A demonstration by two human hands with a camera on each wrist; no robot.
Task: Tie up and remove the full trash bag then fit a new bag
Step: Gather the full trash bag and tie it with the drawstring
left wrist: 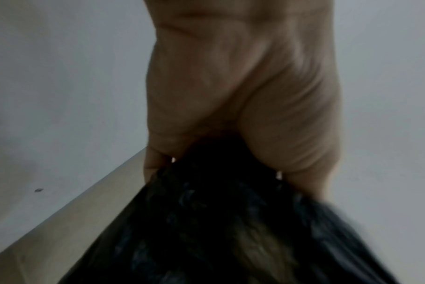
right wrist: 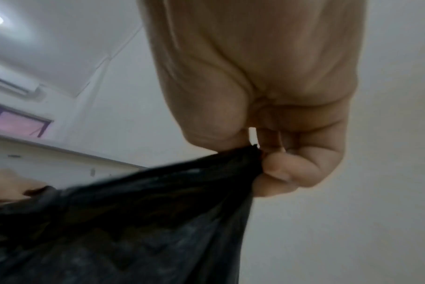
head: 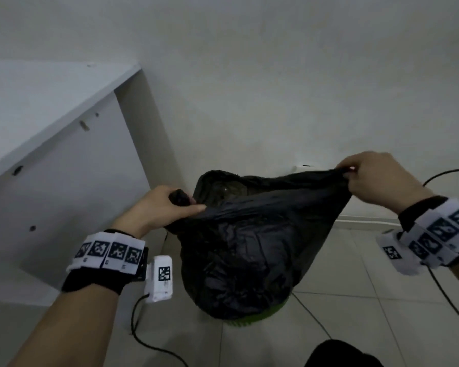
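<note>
A full black trash bag (head: 244,247) hangs lifted, its bottom still at the rim of a green bin (head: 252,320) on the floor. My left hand (head: 170,205) grips a bunched corner of the bag's mouth at the left. My right hand (head: 366,176) pinches the opposite corner, higher and to the right, so the rim is stretched between them. The bag's mouth stays open at the top. In the left wrist view my fingers (left wrist: 158,149) curl round the black plastic (left wrist: 218,221). In the right wrist view my fingertips (right wrist: 279,169) clamp the gathered plastic (right wrist: 133,211).
A white table (head: 51,107) stands close at the left, its side panel (head: 77,194) beside the bin. A white wall (head: 276,88) is right behind. Black cables (head: 149,343) trail over the tiled floor (head: 382,300). A dark shape (head: 339,353) shows at the bottom edge.
</note>
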